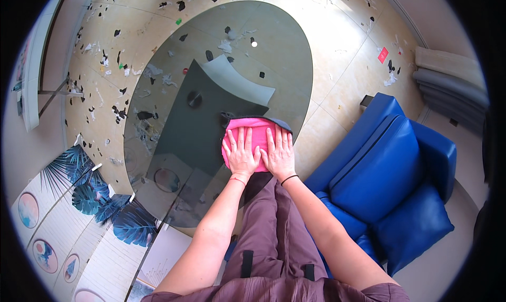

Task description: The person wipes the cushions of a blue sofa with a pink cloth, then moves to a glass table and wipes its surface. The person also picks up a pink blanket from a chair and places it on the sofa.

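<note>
A bright pink cloth [257,144] with a dark edge along its far side lies on the oval tinted glass tabletop [290,45], near its lower right rim. My left hand [241,151] rests palm down on the left part of the cloth, fingers spread. Beside it, my right hand [280,150] presses flat on the right part, its fingers slightly apart. The two thumbs almost meet in the middle. Neither hand grips the cloth. Beneath the glass, a dark, curved table base [178,120] shows through.
A blue leather armchair [375,167] with a loose blue cushion [413,219] stands close on the right. Black and white scraps litter the tiled floor [336,72], with a red card [383,55] among them. A leaf-patterned folding screen [114,215] stands at lower left, near a wall-side table [43,65].
</note>
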Available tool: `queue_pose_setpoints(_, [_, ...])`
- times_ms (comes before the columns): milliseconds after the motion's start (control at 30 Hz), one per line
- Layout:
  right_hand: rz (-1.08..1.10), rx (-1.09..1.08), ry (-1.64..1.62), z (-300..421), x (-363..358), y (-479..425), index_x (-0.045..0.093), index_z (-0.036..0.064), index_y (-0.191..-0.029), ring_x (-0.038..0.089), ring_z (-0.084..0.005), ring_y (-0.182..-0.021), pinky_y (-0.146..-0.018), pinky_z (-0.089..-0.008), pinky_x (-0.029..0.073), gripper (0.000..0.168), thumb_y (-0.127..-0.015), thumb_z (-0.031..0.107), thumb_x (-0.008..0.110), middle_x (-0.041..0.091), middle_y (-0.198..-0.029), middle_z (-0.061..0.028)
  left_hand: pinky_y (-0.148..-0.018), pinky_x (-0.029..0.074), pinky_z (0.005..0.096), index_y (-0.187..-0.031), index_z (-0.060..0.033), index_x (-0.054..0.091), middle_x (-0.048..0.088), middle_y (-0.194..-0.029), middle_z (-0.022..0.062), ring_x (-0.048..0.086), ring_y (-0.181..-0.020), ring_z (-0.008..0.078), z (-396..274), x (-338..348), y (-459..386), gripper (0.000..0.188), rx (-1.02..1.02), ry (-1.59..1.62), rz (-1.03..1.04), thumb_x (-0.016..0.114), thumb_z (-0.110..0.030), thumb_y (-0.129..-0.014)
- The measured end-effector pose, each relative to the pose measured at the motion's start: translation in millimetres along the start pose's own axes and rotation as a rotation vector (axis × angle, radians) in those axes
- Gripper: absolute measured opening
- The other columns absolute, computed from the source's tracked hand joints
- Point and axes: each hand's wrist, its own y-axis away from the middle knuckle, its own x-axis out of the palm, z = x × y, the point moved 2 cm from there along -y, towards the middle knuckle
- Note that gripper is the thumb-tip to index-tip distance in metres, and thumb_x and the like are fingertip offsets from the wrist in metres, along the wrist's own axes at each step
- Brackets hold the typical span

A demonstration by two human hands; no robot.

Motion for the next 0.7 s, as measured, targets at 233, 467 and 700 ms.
queue_pose_setpoints(233, [-0.125, 0.267, -0.046, 3, -7, 14, 0.03, -0.001, -0.153, 0.023, -0.0494, -0.146, -0.12, -0.0561, 0.021, 0.083, -0.09, 0.042, 0.065, 0.021, -0.158, -0.032, -0.116, 0.02, 0.0644, -0.15, -0.0198, 0.047, 0.04, -0.157, 0.008, 0.023, -0.15, 0.039, -1, -20, -45, 0.066, 0.366, 0.134, 0.113, 0.061, -0.041, -0.089])
queue_pose_setpoints(467, [-0.257, 0.318, 0.007, -48, -58, -94, 0.025, -0.003, -0.155, 0.026, -0.0487, -0.145, -0.118, -0.0587, 0.022, 0.085, -0.093, 0.043, 0.061, 0.018, -0.158, -0.0336, -0.118, 0.02, 0.0613, -0.153, -0.0237, 0.042, 0.036, -0.16, 0.0055, 0.018, -0.153, 0.0346, -42, -34, -169, 0.061, 0.462, 0.13, -0.016, 0.053, -0.04, -0.095])
queue_pose_setpoints(700, [-0.318, -0.012, 0.157, -110, -118, -263, 0.026, 0.005, -0.157, 0.027, -0.0376, -0.148, -0.119, -0.0587, 0.02, 0.08, -0.096, 0.05, 0.052, 0.022, -0.162, -0.0213, -0.118, 0.021, 0.0609, -0.153, -0.0205, 0.041, 0.032, -0.162, 0.0047, 0.017, -0.153, 0.0368, -57, -62, -312, 0.061, 0.356, 0.094, -0.282, 0.053, -0.038, -0.096])
